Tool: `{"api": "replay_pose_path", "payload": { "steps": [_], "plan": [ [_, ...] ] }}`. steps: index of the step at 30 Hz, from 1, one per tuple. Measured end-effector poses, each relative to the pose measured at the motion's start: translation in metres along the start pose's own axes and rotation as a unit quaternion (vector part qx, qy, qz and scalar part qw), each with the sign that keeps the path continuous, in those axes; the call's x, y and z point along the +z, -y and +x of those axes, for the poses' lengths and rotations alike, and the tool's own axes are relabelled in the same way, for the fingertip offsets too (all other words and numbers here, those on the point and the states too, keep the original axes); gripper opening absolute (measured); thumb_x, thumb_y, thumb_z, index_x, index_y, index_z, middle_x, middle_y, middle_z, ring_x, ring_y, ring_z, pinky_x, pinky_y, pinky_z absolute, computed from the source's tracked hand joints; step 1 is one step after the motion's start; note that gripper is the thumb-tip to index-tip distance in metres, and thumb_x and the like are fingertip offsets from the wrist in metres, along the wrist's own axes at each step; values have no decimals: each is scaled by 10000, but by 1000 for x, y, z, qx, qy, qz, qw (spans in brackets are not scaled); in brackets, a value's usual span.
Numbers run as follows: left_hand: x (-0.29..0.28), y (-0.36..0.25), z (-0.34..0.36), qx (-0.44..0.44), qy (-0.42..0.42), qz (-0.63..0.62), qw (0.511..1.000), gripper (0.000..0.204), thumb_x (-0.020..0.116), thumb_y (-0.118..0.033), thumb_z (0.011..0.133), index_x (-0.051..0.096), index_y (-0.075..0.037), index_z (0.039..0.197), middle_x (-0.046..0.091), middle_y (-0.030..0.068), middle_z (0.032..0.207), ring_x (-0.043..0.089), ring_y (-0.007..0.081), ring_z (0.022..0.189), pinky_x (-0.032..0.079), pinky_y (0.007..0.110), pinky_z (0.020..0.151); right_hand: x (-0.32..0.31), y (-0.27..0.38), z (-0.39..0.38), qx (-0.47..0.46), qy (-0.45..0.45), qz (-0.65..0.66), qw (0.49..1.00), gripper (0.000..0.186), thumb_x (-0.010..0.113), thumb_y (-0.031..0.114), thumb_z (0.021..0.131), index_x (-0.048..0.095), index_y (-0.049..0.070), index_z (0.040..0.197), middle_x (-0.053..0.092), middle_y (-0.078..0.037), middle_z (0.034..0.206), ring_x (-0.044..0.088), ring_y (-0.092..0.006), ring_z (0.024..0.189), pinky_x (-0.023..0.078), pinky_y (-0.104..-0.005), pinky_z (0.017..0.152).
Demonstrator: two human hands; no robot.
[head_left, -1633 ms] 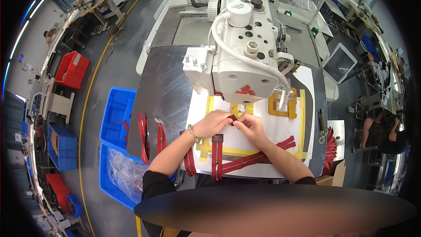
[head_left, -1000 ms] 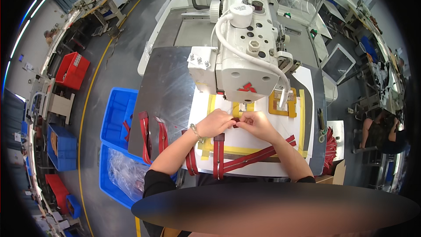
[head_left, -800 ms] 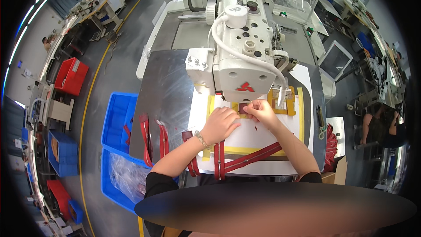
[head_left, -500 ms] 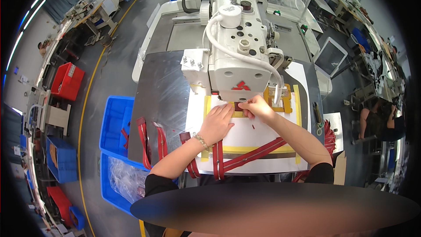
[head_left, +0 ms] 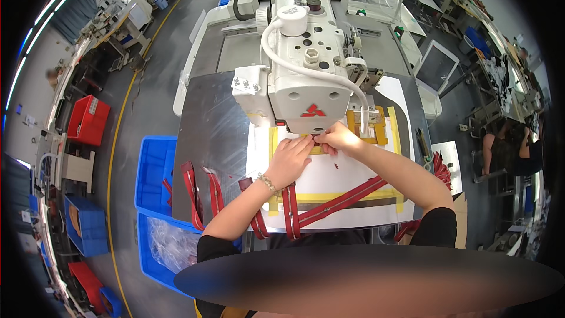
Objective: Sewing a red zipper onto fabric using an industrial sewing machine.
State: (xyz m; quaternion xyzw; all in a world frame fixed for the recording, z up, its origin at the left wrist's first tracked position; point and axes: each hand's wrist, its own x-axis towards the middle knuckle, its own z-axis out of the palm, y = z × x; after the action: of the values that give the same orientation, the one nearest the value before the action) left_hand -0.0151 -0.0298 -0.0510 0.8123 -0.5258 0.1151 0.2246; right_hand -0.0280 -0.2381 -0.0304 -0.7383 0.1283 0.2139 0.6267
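Observation:
Below the head of a large white sewing machine point(head_left: 312, 91), a small dark red piece point(head_left: 317, 141) lies at a yellow-edged spot on the white work sheet. My left hand point(head_left: 292, 158) rests flat with its fingers stretched to the piece's left side. At its right edge, my right hand point(head_left: 339, 139) is closed in a pinch, its fingertips on the piece and partly hiding it. A red zipper strip point(head_left: 289, 209) hangs over the front edge by my left wrist, and another red zipper strip point(head_left: 341, 201) runs slantwise under my right forearm.
More red zipper strips point(head_left: 191, 191) hang at the left edge of the metal table point(head_left: 206, 118). A yellow frame point(head_left: 381, 126) lies right of the machine head. Blue bins point(head_left: 154, 171) stand left, one holding clear plastic. A screen point(head_left: 436, 66) stands at the right.
My head view has shifted slightly. My right fingers have come closer to my left fingertips over the dark red piece, and less of it shows. The left hand stays flat.

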Motion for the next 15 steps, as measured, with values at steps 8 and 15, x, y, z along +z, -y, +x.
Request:
{"api": "replay_pose_path", "payload": {
  "steps": [8, 15],
  "plan": [
    [-4, 6, 0, 11, 23, 27, 999, 427, 648, -239, 813, 577, -69, 1199, 533, 50, 1311, 480, 183, 1187, 328, 403, 948, -6, 0, -4, -42, 29, -48, 998, 266, 653, 174, 852, 607, -28, 685, 590, -83, 553, 553, -143, 414, 405, -258, 366],
    [-9, 3, 4, 8, 38, 42, 998, 337, 616, -242, 834, 566, -107, 1138, 534, 31, 1287, 478, 198, 1157, 338, 399, 895, -13, -4, -25, -199, -27, -205, 958, 208, 658, 153, 840, 601, -22, 744, 600, -83, 619, 580, -134, 541, 441, -275, 486]
  ]
}}
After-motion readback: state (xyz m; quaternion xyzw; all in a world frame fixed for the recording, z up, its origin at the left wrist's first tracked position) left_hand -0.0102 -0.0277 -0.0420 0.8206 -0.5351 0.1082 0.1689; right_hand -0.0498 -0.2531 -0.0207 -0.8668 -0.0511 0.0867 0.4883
